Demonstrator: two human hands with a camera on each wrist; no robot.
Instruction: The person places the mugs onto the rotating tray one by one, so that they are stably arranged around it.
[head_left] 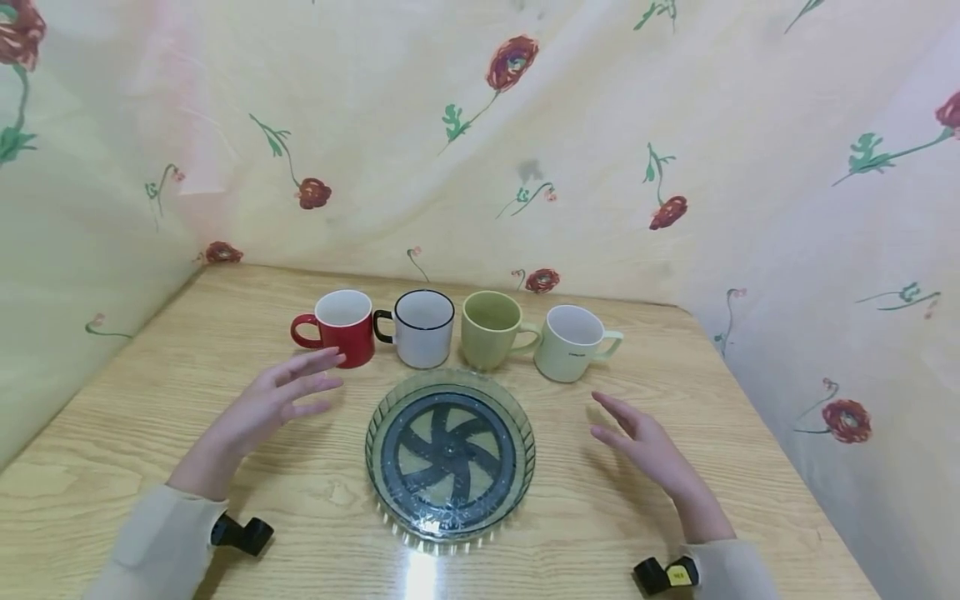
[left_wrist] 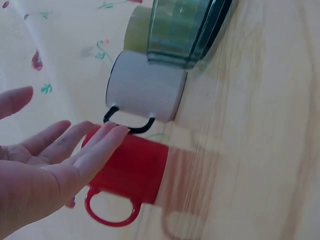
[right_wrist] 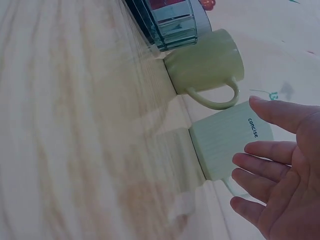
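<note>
My left hand (head_left: pixel 288 392) hovers with fingers spread just in front of a red mug (head_left: pixel 352 342), holding nothing. On the other side, my right hand (head_left: pixel 641 442) is held out, fingers extended, nearest to a pale green mug (head_left: pixel 564 358) marked "concise" in the right wrist view. Between the hands lies a round glass dish (head_left: pixel 377 450) with a dark pinwheel-patterned disc (head_left: pixel 450 451) in it. Behind the dish stand a white mug (head_left: pixel 423 337) with a black rim and handle and an olive-green mug (head_left: pixel 483 337). All the mugs stand upright in a row.
The wooden table (head_left: pixel 300 533) carries the mugs toward its back edge. A flower-printed cloth (head_left: pixel 390 167) hangs behind and along both sides. Black wrist straps with small devices (head_left: pixel 257 536) sit over both sleeves.
</note>
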